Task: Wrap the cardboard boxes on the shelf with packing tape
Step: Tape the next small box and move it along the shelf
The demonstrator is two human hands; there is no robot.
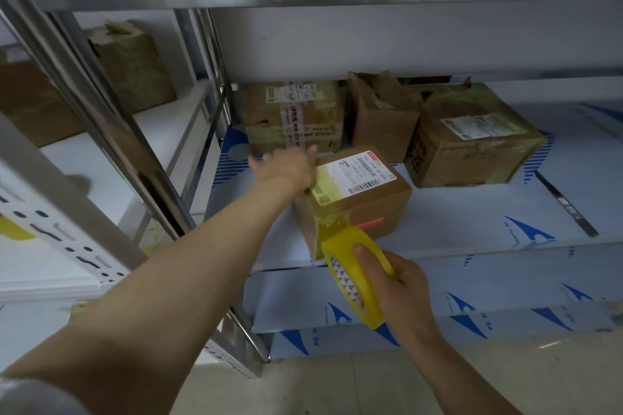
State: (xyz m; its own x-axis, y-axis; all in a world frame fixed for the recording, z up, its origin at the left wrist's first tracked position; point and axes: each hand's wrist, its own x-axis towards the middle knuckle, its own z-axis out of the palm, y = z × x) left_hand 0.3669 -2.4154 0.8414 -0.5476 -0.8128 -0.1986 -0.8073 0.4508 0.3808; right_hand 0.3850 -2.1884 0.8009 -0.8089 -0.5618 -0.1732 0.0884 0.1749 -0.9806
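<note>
On the middle shelf (pixel 455 212), near its front edge: cardboard box (pixel 374 209) with white barcode label, print too small to read. Left hand (pixel 286 168) flat against its far left corner, fingers straight. Right hand (pixel 401 286) curled round yellow tape roll (pixel 344 280), strip stretched to the box's near face. Behind, rear box (pixel 293 118), tape printed "400". Blue "PE" on shelf film.
</note>
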